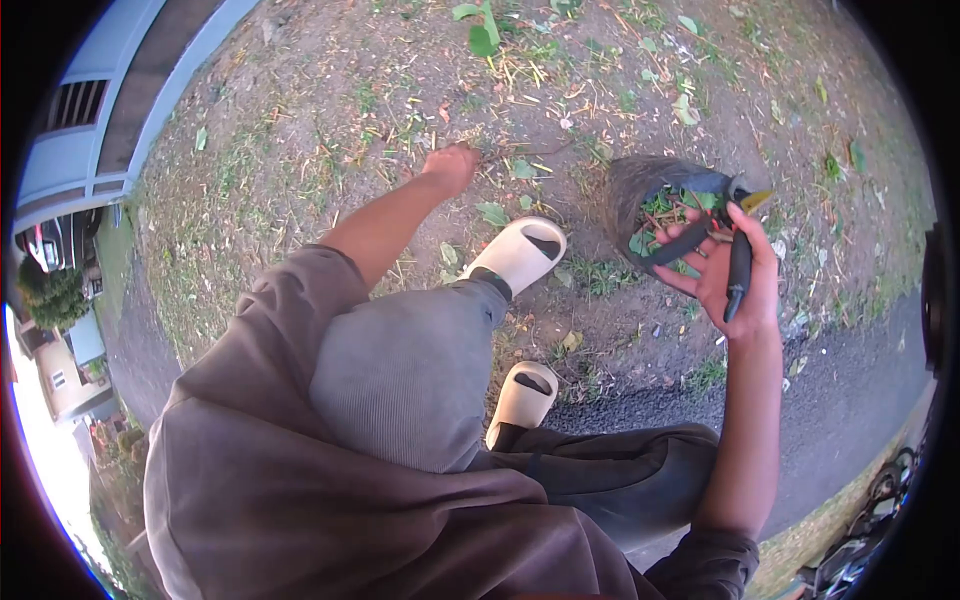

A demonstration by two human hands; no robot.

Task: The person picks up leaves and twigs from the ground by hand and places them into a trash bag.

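My right hand (pixel 728 270) holds a pair of pruning shears (pixel 742 268) with dark handles spread apart and a yellowish part at the head. It is beside the mouth of a dark bag (pixel 630 195) that contains green leaves and stems (pixel 665 208); some fingers overlap the opening. Away to the left, my left hand (pixel 452 168) is low over the soil, its fingers closed at the end of a thin brown twig (pixel 530 154) that runs right along the ground.
Two pale slides (pixel 520 258) are on my feet. Dry soil (pixel 330 130) carries grass, cut stems and loose leaves. Dark asphalt (pixel 840 370) borders it. A blue-grey building (pixel 120 90) and a parked car (pixel 55 240) are at left, with bicycles or motorbikes (pixel 880 500) at lower right.
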